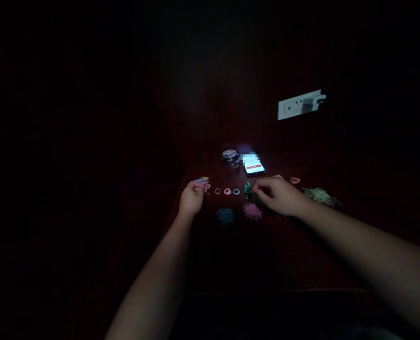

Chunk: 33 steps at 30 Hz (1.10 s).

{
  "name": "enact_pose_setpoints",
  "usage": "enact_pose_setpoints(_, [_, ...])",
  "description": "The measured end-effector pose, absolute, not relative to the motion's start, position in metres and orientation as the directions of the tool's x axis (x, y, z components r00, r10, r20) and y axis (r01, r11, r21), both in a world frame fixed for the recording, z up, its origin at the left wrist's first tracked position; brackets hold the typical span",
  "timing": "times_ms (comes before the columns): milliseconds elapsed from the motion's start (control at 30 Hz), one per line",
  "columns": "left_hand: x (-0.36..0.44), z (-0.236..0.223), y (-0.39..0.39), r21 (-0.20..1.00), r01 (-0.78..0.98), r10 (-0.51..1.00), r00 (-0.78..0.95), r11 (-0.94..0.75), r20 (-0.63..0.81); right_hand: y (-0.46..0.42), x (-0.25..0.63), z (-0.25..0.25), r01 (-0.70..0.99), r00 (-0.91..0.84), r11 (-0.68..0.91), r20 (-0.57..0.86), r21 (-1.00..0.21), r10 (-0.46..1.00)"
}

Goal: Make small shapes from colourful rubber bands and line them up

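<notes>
My left hand is closed in a pinch at the near edge of a mixed pile of small elastic hair ties; what its fingertips grip is too small to make out. A pink hair tie lies right by these fingers. My right hand also pinches, its fingertips just right of a small heap of green hair ties; anything held there is hidden. Between the hands, a dark teal ring, a pink ring and a blue ring lie in a row.
Nearer me are a blue pile and a pink pile of hair ties. A yellow-green pile and an orange hair tie lie right. Behind stand a lidded jar and a lit phone; a socket is on the wall.
</notes>
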<state>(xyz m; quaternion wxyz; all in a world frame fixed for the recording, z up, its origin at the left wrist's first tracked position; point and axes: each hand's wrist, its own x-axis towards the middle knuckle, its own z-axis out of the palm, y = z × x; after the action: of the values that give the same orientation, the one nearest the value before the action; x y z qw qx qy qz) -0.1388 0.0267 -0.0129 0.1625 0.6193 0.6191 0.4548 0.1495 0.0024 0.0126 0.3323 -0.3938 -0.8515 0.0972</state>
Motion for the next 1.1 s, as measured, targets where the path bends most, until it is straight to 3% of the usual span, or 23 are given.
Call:
enact_pose_setpoints(300, [-0.097, -0.006, 0.014, 0.789, 0.422, 0.895, 0.189, -0.446, 0.404, -0.003, 0.137, 0.007, 0.563, -0.472, 0.729, 0.573, -0.389, 0.670])
enact_pose_setpoints(1100, [-0.073, 0.004, -0.004, 0.837, 0.282, 0.874, 0.291, -0.468, 0.390, -0.006, 0.125, 0.010, 0.589, -0.426, 0.727, 0.629, -0.353, 0.650])
